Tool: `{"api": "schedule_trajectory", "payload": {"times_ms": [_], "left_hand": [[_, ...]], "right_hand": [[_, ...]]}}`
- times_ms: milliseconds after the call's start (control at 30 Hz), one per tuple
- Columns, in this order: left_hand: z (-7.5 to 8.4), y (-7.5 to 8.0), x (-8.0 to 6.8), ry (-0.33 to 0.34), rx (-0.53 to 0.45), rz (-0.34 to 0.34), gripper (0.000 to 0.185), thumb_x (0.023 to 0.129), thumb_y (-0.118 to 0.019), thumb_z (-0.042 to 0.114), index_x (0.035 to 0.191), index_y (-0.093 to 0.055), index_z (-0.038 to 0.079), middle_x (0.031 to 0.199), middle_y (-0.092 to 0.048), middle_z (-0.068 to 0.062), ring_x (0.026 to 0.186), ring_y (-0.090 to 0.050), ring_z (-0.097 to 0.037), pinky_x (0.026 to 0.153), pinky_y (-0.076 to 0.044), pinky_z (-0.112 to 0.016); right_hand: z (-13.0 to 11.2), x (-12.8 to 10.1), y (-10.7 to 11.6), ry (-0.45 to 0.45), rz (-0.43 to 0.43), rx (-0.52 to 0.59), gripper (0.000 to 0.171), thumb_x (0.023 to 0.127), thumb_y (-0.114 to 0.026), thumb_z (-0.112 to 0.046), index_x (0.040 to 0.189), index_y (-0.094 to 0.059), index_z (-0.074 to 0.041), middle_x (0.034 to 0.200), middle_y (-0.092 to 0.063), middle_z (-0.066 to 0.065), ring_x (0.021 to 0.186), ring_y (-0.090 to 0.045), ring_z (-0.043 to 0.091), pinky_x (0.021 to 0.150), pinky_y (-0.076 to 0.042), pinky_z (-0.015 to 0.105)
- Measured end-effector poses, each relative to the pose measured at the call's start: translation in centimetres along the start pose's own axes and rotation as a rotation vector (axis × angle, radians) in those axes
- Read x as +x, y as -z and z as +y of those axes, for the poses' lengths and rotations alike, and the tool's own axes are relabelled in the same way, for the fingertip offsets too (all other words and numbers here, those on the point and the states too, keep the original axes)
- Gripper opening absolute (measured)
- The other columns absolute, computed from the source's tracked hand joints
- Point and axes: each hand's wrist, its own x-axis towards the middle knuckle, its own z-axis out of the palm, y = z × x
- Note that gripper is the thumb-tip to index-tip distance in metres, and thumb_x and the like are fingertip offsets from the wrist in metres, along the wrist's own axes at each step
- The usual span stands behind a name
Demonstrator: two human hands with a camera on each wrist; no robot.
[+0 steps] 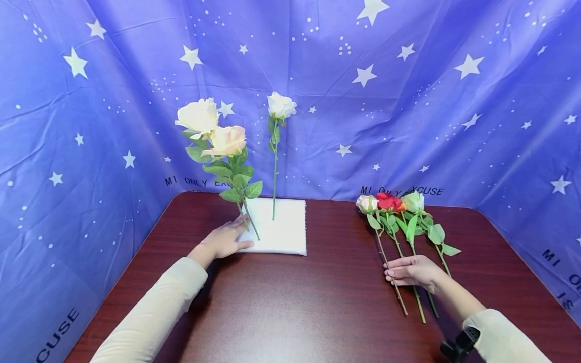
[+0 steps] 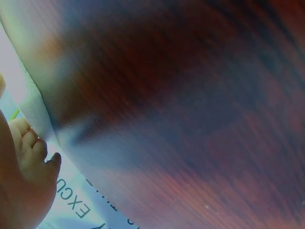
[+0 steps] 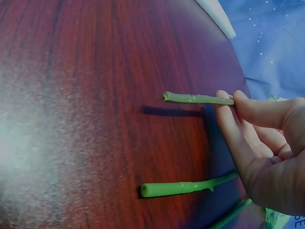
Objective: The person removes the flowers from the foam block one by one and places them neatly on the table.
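My right hand [image 1: 415,272] pinches the brown-green stem [image 3: 198,98] of a pale pink rose [image 1: 366,203] between thumb and fingertips. In the right wrist view, the stem's cut end sits slightly above the table, its shadow beneath. Beside it lie a red rose [image 1: 389,201] and a pale green-white rose [image 1: 412,201]. At the left, my left hand [image 1: 224,240] rests with extended fingers on the left edge of a white foam block [image 1: 290,227]. A cream rose [image 1: 199,117], a peach rose [image 1: 227,140] and a white rose [image 1: 281,106] stand in the block, the first two leaning left.
The brown wooden table [image 1: 290,302] reaches back to a blue star-printed cloth [image 1: 317,65] that hangs around it. Green stems [image 3: 176,188] lie below the right hand. A black wrist device [image 1: 460,345] sits at the right sleeve.
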Motion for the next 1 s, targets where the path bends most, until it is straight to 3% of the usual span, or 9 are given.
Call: {"api": "schedule_trajectory", "payload": {"times_ms": [400,767,1000], "left_hand": [[-0.1,-0.1,0.2,0.001,0.003,0.0,0.077,0.095,-0.049,0.051,0.149,-0.03,-0.002,0.158,-0.025,-0.018,0.149,-0.021,-0.034,0.121,-0.025,-0.048],[-0.2,0.1,-0.2,-0.037,-0.054,0.038,0.086,0.093,-0.045,0.061,0.148,-0.031,-0.003,0.157,-0.026,-0.022,0.147,-0.023,-0.037,0.12,-0.025,-0.05],[-0.4,-0.4,0.3,-0.001,-0.026,0.009,0.078,0.095,-0.048,0.051,0.149,-0.028,-0.001,0.159,-0.023,-0.018,0.149,-0.02,-0.034,0.122,-0.023,-0.048]], "right_hand": [[0.2,-0.1,-0.5,-0.06,0.081,0.02,0.032,0.088,-0.059,0.007,0.117,-0.058,0.019,0.09,-0.073,0.0,0.083,-0.071,0.01,0.078,-0.061,0.025],[-0.3,-0.1,-0.9,-0.068,0.234,-0.122,0.044,0.085,-0.061,0.007,0.123,-0.048,0.025,0.092,-0.074,0.004,0.08,-0.069,0.007,0.075,-0.062,0.028],[-0.1,-0.2,-1.2,-0.046,0.211,-0.135,0.042,0.085,-0.061,0.008,0.12,-0.048,0.027,0.086,-0.075,0.006,0.076,-0.07,0.01,0.071,-0.062,0.027]]}}
